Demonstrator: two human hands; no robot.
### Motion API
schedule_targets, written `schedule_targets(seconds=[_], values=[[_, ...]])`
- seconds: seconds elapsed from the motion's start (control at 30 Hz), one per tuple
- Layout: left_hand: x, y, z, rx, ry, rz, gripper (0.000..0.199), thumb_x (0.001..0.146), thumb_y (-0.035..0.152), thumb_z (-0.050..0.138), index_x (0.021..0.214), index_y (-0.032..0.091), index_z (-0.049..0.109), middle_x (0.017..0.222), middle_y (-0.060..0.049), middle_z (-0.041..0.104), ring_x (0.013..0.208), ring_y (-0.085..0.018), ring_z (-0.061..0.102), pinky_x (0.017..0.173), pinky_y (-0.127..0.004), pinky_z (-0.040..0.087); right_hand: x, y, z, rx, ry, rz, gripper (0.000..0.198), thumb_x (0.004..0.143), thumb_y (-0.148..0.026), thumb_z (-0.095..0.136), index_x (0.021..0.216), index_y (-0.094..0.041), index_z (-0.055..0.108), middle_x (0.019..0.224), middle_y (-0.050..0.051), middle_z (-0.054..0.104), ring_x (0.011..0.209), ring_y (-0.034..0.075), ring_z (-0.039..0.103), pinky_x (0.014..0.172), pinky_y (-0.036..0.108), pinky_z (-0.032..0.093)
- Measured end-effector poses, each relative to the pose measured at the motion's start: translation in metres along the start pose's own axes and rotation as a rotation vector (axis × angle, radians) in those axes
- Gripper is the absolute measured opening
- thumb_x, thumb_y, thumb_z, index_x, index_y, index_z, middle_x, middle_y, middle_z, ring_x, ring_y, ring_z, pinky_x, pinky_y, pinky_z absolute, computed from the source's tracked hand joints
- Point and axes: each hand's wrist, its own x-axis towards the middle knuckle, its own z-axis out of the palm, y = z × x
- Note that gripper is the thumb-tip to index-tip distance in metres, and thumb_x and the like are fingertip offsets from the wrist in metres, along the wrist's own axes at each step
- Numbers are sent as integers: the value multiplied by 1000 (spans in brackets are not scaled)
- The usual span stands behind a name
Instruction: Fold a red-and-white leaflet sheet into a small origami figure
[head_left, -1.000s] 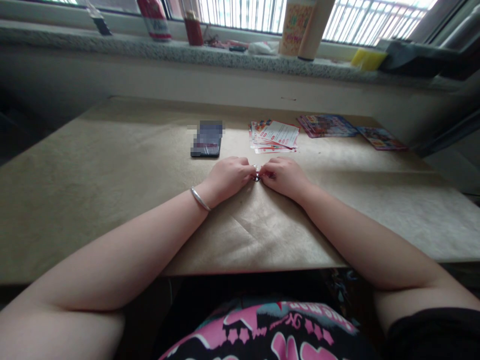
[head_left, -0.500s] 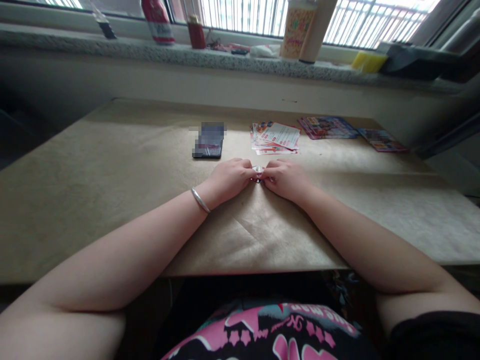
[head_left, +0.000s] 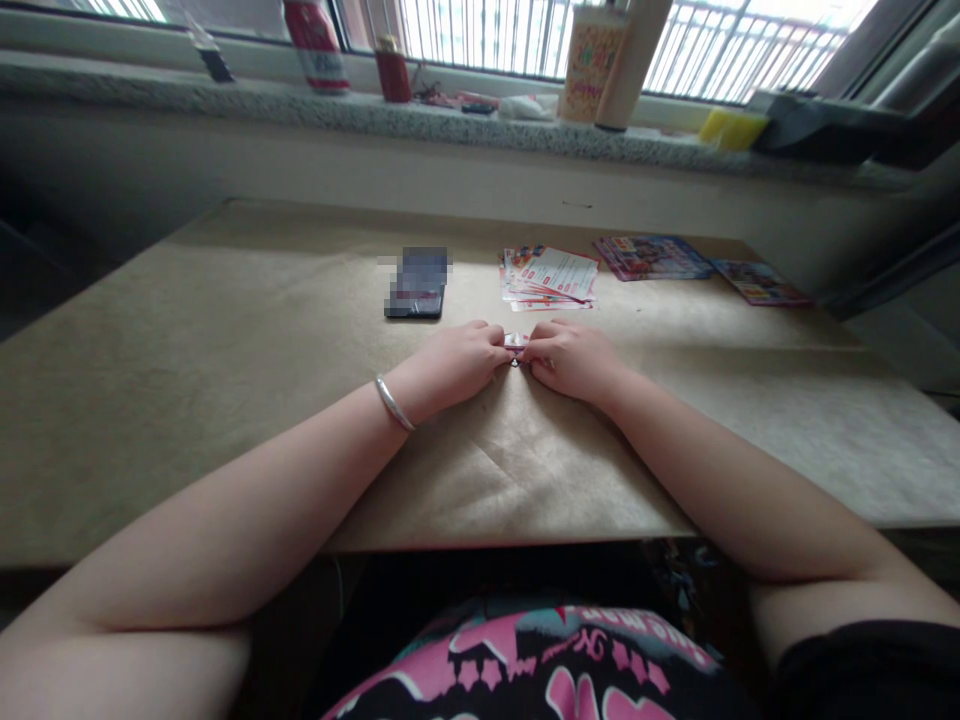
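Observation:
Close together over the middle of the table, my left hand (head_left: 463, 368) and my right hand (head_left: 576, 358) pinch opposite ends of a small shiny packet (head_left: 516, 341). Whitish silver and pink show in the narrow gap between the fingertips; the rest of it is covered by my fingers. Both hands rest low, at the tabletop. A silver bangle (head_left: 393, 402) circles my left wrist. Just beyond my hands, a fanned stack of printed cards (head_left: 559, 272) lies on the table, with a dark phone (head_left: 420, 285) to its left.
Colourful flat packs (head_left: 660, 257) lie at the back right of the table (head_left: 187, 330), with another pack (head_left: 761, 282) farther right. On the windowsill (head_left: 247, 98) stand a red can (head_left: 316, 45), a patterned cup (head_left: 592, 62) and a yellow object (head_left: 733, 129).
Slightly more of the packet shows between my fingertips. Both hands stay almost in place, still pinching it. The view has shifted very slightly.

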Motion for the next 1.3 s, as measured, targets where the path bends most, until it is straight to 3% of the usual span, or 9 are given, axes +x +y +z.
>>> schedule_targets(seconds=[0.37,0.7,0.8,1.0,1.17,1.3], values=[[-5,-7,-4,-2,-24,-43,34,94,19,45,100,21,78,98,-9,71,88,-21,66,79,-32,51,-4,10,0,100,31,16,22,83,-23,59,92,-26,79,93,4,73,87,21,63,73,32,43],[-4,2,-10,47,-26,-112,32,92,20,45,92,19,77,96,-8,71,85,-22,66,69,-31,50,-2,13,2,169,35,12,21,83,-25,60,91,-23,80,93,5,74,87,21,64,77,32,45],[-5,2,-11,51,-16,-118,32,92,20,44,93,19,77,95,-7,71,85,-22,65,68,-31,49,-4,19,1,208,34,-30,20,84,-27,61,90,-24,80,94,4,75,85,20,65,78,32,46],[-9,-10,-6,-15,6,-26,33,90,19,47,100,23,77,98,-4,72,86,-19,65,80,-32,51,-7,24,3,223,59,-47,18,84,-27,61,86,-23,79,94,5,74,84,19,65,78,32,47],[-9,-12,-2,-31,80,-44,32,91,19,46,102,23,76,99,-5,72,88,-20,65,79,-31,51,-7,20,8,291,123,-17,18,85,-25,60,87,-21,77,115,7,73,98,21,65,90,35,48],[-11,-8,-3,7,68,-58,32,93,21,46,103,24,76,98,-6,71,87,-21,65,73,-31,50,-6,19,7,299,103,14,13,83,-22,63,84,-21,76,107,5,76,94,23,65,93,39,47]])
